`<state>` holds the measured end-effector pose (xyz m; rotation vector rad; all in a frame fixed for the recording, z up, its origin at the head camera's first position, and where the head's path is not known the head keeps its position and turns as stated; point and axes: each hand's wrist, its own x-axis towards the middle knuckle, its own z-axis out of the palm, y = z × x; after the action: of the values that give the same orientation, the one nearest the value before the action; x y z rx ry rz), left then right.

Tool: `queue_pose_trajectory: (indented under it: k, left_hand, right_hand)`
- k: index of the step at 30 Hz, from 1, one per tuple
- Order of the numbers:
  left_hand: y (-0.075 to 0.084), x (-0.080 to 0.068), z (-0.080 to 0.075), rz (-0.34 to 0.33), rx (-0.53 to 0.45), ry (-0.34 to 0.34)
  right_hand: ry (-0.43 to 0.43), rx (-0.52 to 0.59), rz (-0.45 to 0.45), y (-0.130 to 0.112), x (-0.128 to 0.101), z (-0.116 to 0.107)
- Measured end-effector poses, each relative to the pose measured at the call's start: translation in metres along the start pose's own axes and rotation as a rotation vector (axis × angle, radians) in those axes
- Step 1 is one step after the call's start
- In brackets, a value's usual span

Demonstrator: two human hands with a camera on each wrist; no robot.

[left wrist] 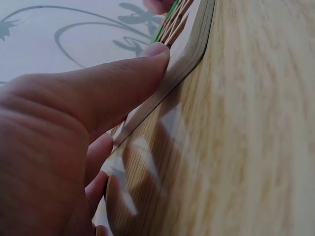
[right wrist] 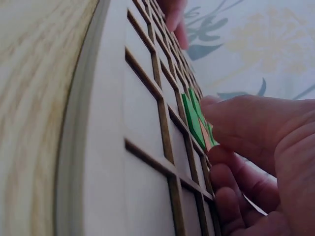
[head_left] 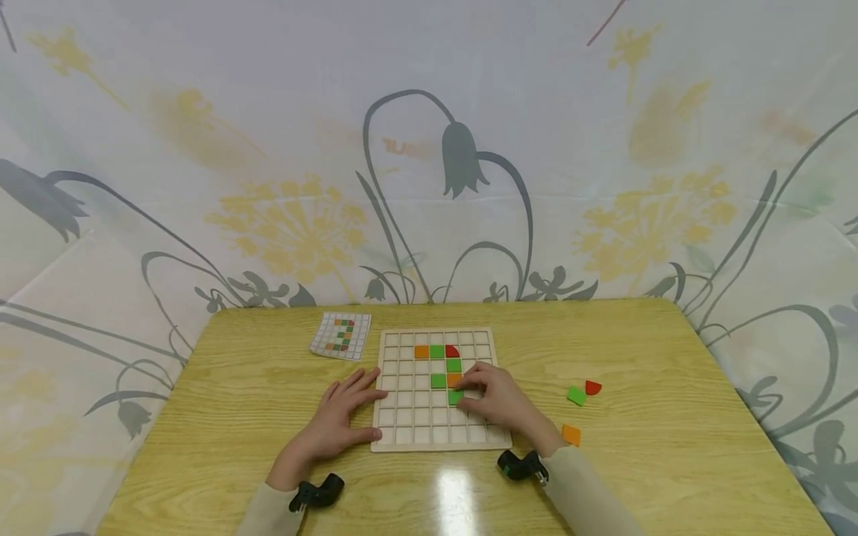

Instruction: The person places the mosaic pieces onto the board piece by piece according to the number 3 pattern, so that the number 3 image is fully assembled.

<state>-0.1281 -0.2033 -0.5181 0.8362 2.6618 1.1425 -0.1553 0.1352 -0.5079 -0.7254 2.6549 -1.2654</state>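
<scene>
A pale wooden grid board lies on the table. Orange, green and red tiles stand in its upper cells. My right hand rests on the board's right half. Its fingertips pinch a green square tile at a cell below an orange tile. In the right wrist view the green square tile sits slightly tilted against the fingers. My left hand lies flat on the table. Its fingertips touch the board's left edge and the thumb presses against the board rim.
A small pattern card lies left of the board's top. Loose green, red and orange tiles lie on the wooden table to the right. A flower-print cloth backs the table.
</scene>
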Motion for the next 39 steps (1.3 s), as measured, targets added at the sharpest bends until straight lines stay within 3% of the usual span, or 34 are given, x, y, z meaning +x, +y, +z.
queue_pose_trajectory:
  k: [7, 18, 25, 34, 39]
  left_hand:
    - [0.002, 0.0, 0.001, 0.003, -0.002, 0.008]
    - [0.005, 0.009, 0.004, 0.03, -0.016, 0.011]
    - [0.002, 0.002, 0.003, -0.013, -0.002, 0.02]
    - [0.003, 0.005, 0.004, 0.001, 0.018, 0.008]
    - [-0.002, 0.0, 0.002, -0.021, 0.033, 0.005]
  right_hand:
    - [0.092, 0.062, -0.024, 0.009, -0.008, -0.02]
    - [0.239, 0.025, 0.068, 0.035, -0.043, -0.066]
    - [0.278, -0.071, 0.099, 0.054, -0.066, -0.093]
    - [0.33, -0.226, 0.209, 0.073, -0.106, -0.125]
    - [0.293, -0.213, 0.228, 0.088, -0.114, -0.129]
